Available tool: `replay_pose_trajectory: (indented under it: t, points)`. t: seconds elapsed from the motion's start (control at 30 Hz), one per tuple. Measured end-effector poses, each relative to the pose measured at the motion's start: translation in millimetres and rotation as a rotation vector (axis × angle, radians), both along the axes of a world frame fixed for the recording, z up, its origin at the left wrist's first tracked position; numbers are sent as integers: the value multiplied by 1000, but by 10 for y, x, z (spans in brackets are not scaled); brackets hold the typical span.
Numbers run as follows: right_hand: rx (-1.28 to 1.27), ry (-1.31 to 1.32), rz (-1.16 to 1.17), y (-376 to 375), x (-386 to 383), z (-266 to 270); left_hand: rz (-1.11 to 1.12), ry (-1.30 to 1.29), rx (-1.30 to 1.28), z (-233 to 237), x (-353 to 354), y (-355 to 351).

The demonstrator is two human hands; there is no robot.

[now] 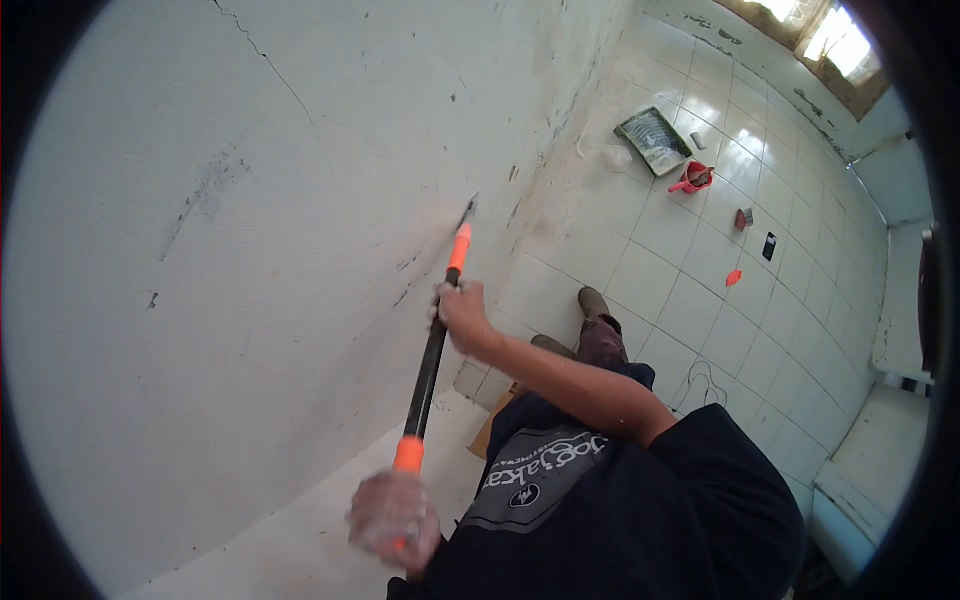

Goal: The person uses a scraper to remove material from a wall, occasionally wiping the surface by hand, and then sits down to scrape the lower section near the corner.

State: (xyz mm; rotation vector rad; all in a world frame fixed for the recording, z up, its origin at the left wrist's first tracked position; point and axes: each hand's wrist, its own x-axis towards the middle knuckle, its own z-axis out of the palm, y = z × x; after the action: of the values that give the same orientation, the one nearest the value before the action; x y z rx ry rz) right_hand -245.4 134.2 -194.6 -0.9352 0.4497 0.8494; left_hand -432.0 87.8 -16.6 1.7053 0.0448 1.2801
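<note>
A long-handled scraper (430,375) with a black shaft and orange sections slants across the view. Its thin blade (471,210) is at the white wall (300,220), appearing to touch the surface. My right hand (462,315) is closed around the shaft just below the upper orange section. Lower down, my left hand (392,520) wraps the orange end of the handle; it is blurred by motion. Pale dust coats the fingers of both hands. Dark scuffs, chips and a long crack (265,60) mark the wall.
On the tiled floor (650,260) to the right lie a paint tray (655,140), a red container (692,178), a dark phone-like object (769,246), an orange piece (734,278) and a thin cable (708,376). Cardboard (483,440) is beside my legs. A window (838,45) is at upper right.
</note>
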Motion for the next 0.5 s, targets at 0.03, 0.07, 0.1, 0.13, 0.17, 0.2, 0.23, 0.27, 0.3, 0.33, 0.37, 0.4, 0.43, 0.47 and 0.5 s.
replay_pose_trajectory:
  t: [0.03,0.07,0.1,0.13,0.17,0.2,0.23,0.27,0.3,0.33,0.37,0.4,0.43,0.47,0.5]
  points:
    - [2,4,-1,29,81,-172,-1,4,2,-111,91,45]
    - [11,15,15,-3,172,-313,-50,83,-39,-222,177,60]
    - [21,27,24,-28,242,-345,-106,162,-79,-279,240,57]
    - [-18,7,57,-25,200,-346,-96,128,-41,-235,230,12]
    - [-25,6,52,-29,154,-355,-101,127,-47,-159,235,-16]
    - [3,54,38,-75,92,-120,-79,52,-62,-59,216,-47]
    - [37,93,23,-67,103,11,-59,-30,-69,-19,240,-38]
    - [6,80,31,3,133,-119,-68,-45,-116,-77,269,17]
    - [5,85,29,77,225,-438,-70,-41,-116,-273,314,81]
    - [-30,74,47,135,339,-858,-65,134,-41,-538,358,161]
    - [-65,62,64,119,403,-1096,-62,307,35,-673,394,207]
    - [3,81,98,-22,453,-1002,-71,309,40,-643,470,173]
    - [4,75,90,-48,505,-880,-215,245,13,-593,588,75]
    - [10,106,78,-119,468,-775,-350,191,-28,-550,631,-11]
    - [17,135,65,-157,455,-745,-348,196,-36,-537,649,-5]
